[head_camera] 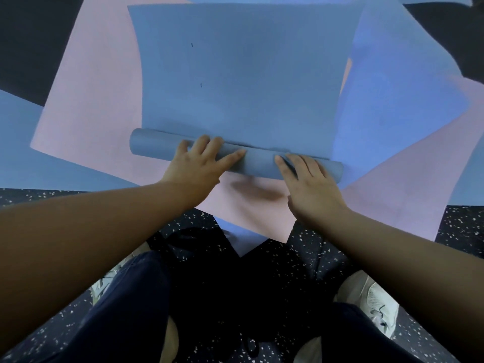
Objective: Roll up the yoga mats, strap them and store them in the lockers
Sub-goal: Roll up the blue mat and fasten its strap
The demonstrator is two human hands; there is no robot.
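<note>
A grey-blue yoga mat (241,74) lies flat in front of me on top of other mats. Its near end is wound into a narrow roll (152,146) that runs across the view, slightly slanted. My left hand (199,163) rests on the roll left of centre with fingers spread and fairly straight. My right hand (306,182) presses on the roll right of centre, fingers also extended. No strap and no locker is in view.
Under the blue mat lie a pink mat (94,100) on the left, a brighter blue mat (392,95) on the right and another pink one (408,189). The floor (461,221) is dark with white speckles. My knees and white shoes (379,302) are below.
</note>
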